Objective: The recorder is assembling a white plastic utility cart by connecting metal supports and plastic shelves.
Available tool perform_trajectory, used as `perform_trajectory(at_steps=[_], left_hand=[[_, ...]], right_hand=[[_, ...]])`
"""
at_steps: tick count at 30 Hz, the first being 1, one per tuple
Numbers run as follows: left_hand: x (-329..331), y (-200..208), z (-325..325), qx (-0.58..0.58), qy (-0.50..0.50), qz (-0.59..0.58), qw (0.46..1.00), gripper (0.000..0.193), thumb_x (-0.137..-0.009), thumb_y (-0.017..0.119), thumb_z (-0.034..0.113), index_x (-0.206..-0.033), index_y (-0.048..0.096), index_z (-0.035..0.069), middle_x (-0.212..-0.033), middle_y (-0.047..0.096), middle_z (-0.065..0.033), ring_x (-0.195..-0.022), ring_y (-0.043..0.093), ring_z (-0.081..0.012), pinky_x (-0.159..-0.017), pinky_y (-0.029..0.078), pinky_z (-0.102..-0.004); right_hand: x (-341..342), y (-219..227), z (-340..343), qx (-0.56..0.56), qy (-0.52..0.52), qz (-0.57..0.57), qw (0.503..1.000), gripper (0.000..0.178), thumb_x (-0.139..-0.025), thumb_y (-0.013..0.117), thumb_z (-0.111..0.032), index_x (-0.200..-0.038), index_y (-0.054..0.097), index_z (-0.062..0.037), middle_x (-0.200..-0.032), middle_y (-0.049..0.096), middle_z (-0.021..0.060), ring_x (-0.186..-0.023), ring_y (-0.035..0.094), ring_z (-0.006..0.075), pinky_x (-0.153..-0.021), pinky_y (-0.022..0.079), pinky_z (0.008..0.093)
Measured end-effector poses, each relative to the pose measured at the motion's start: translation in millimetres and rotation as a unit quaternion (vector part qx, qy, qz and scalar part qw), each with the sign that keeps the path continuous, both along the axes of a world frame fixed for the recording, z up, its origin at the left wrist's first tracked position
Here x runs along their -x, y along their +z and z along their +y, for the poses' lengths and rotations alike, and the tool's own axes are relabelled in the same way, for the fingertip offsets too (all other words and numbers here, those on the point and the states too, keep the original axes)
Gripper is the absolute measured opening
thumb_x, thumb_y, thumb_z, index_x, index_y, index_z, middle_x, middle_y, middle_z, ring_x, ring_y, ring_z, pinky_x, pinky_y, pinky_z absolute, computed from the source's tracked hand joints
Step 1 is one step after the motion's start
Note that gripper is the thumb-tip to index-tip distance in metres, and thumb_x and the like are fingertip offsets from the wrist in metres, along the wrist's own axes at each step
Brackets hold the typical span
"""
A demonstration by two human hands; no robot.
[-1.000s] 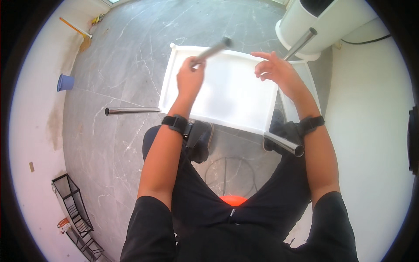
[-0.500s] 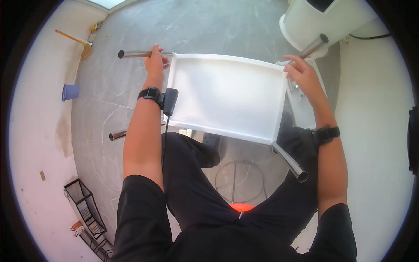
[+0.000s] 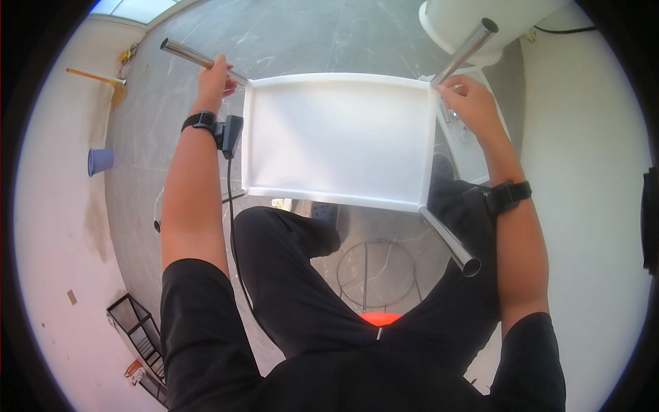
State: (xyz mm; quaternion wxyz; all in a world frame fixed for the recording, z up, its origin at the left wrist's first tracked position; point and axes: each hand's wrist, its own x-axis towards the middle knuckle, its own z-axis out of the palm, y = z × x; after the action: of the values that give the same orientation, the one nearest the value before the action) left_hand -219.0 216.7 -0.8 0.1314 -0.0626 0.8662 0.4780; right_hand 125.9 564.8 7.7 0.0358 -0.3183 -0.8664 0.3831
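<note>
The white tray (image 3: 336,141) lies between my two hands, a little nearer my body than my fingertips, its raised rim upward. My left hand (image 3: 216,81) is closed around the far-left tube (image 3: 184,52), fingers wrapped over the metal just beside the tray's corner; the tube slants outward past my knuckles. My right hand (image 3: 470,103) has its fingers curled at the far-right tube (image 3: 465,53), fingertips touching its lower end by the opposite corner; I cannot tell whether they truly grip it. That tube rises up and away from my fingertips, tilted outward. Nearer me than my right fingers, the near-right tube (image 3: 449,240) angles from its corner toward my thigh, open end facing me. Below my left hand, the near-left tube (image 3: 158,226) is mostly hidden by my forearm. Just beside and beneath my right fingers lies a second white panel (image 3: 493,118), partly covered by my hand. Beyond those fingers stands a large white cylindrical body (image 3: 446,31). Well left of my left fingers are a blue bucket (image 3: 101,161) and a broom (image 3: 118,93) by the wall; far nearer me on that side is a black metal rack (image 3: 137,323).
</note>
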Motion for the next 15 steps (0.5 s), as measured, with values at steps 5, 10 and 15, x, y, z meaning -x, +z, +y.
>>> perform_trajectory(at_steps=[5,10,15], left_hand=[[-3.7,-2.3,-8.2,-0.018,-0.015,-0.009,1.0,0.037,-0.085,0.053,0.037,-0.094,0.067,0.004,-0.063,0.062,-0.0087,-0.057,0.063,-0.0185,-0.06,0.056,-0.0341],[-15.8,-8.3,-14.5,-0.065,0.001,-0.015,0.998,0.031,-0.087,0.051,0.036,-0.09,0.066,0.009,-0.059,0.059,-0.0031,-0.055,0.06,-0.0148,-0.061,0.054,-0.0342],[-11.7,-10.9,-3.4,-0.025,-0.037,0.032,0.998,0.034,-0.084,0.054,0.032,-0.089,0.067,0.001,-0.058,0.058,-0.0072,-0.048,0.058,-0.016,-0.052,0.052,-0.0309]], right_hand=[[-4.7,-3.5,-1.1,0.01,-0.01,-0.001,1.0,0.049,-0.084,0.07,-0.038,-0.119,0.064,-0.0048,-0.087,0.07,0.0114,-0.08,0.068,0.0226,-0.072,0.052,0.0335],[-1.1,-14.5,0.2,-0.039,-0.042,0.012,0.998,0.057,-0.085,0.069,-0.04,-0.127,0.058,-0.0023,-0.091,0.071,0.0121,-0.085,0.069,0.0236,-0.076,0.053,0.0336],[5.6,-15.1,-6.4,0.022,-0.075,0.054,0.996,0.058,-0.09,0.064,-0.041,-0.134,0.056,-0.0033,-0.09,0.072,0.0108,-0.082,0.069,0.0186,-0.076,0.053,0.0326]])
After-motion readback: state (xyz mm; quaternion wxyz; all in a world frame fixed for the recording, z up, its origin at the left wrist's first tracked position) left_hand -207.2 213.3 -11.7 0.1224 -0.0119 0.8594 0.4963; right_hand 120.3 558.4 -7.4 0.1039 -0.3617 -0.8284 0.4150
